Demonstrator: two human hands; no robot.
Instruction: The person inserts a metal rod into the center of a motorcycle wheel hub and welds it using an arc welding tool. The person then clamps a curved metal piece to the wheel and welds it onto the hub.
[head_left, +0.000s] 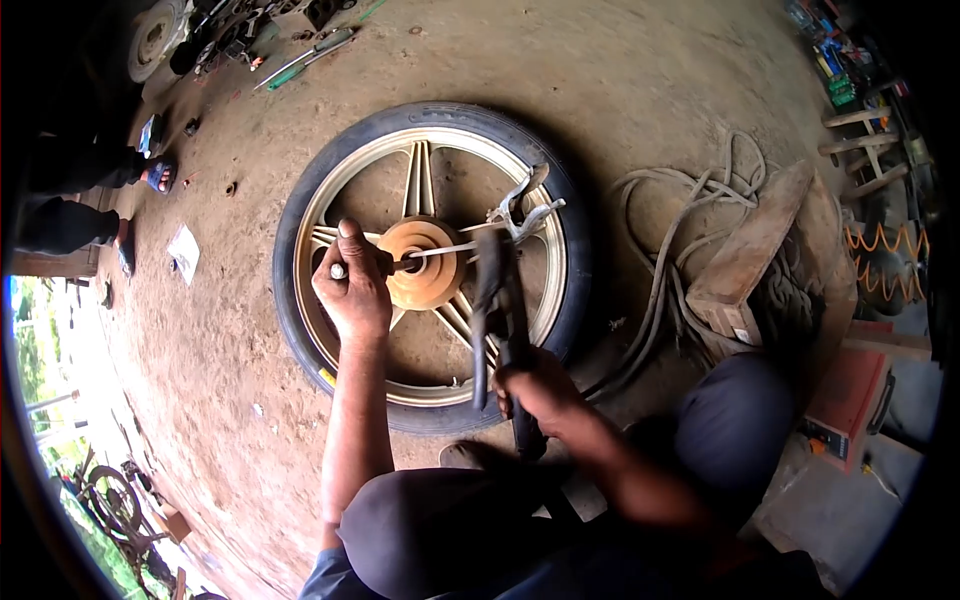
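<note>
A motorcycle wheel point(421, 165) with a black tyre and a pale spoked rim lies flat on the ground. My left hand point(352, 290) is closed around a punch-like metal rod point(338, 271); its dark end meets the centre of the orange-brown hub point(440, 285). My right hand point(545, 390) grips a dark hammer-like tool point(515, 330), blurred, whose upper end is over the right side of the wheel. A grey metal bracket point(522, 205) rests across the rim at the upper right, and a thin silver rod point(455, 247) extends from the hub toward it.
Coiled grey hose point(655, 260) lies right of the wheel beside a wooden box point(750, 255). A red case point(850, 395) stands farther right. Green-handled tools point(300, 65) lie at the upper left. Another person's feet point(160, 175) show at the left.
</note>
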